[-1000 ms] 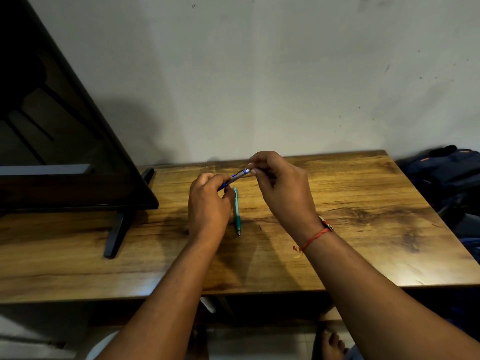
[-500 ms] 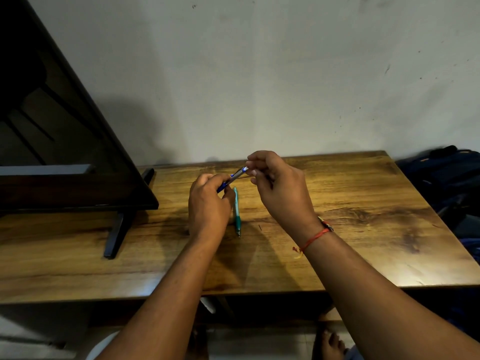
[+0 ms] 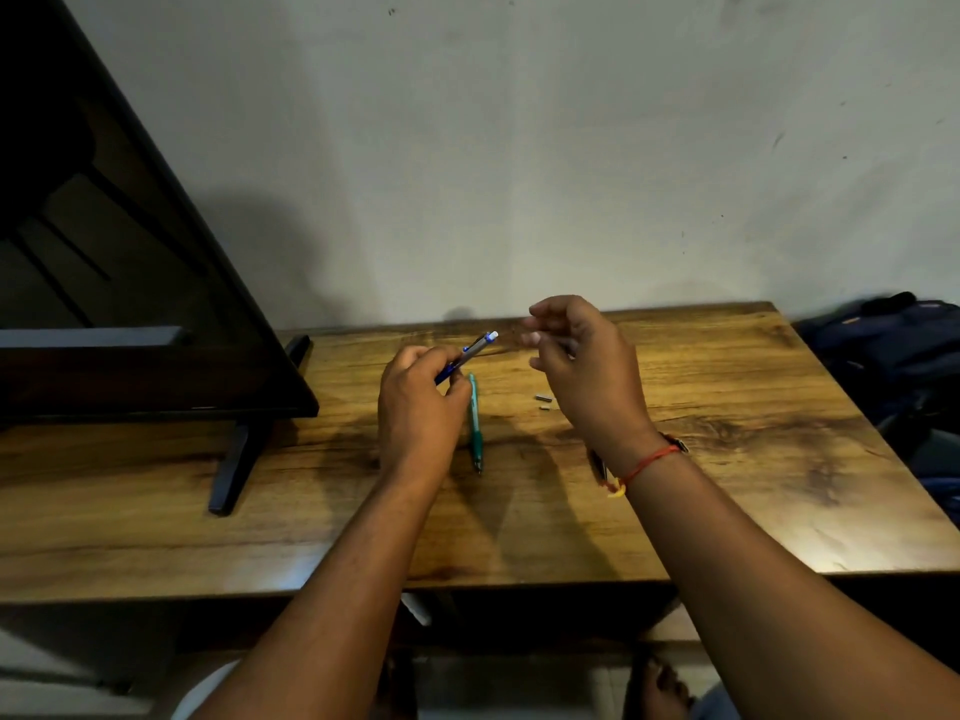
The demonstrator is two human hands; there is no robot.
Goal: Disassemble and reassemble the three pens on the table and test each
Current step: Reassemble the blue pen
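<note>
My left hand (image 3: 421, 407) grips a blue and silver pen (image 3: 470, 353) by its lower half, its white end pointing up and right above the table (image 3: 727, 459). My right hand (image 3: 587, 371) hovers just right of that end, apart from it, fingers loosely curled; whether it pinches a small part is unclear. A green pen (image 3: 474, 426) lies on the wood beside my left hand. Two small metal pieces (image 3: 543, 402) lie between my hands. A dark third pen (image 3: 598, 466) shows partly under my right wrist.
A large black screen (image 3: 130, 304) on a stand (image 3: 234, 459) fills the table's left side. A dark bag (image 3: 893, 356) sits off the right edge. The wall runs close behind the table, and my foot (image 3: 660, 688) shows below the front edge.
My right hand has let go of the pen's upper end and drawn away to the right. The two small pieces on the table have come into sight. My left hand keeps holding the pen.
</note>
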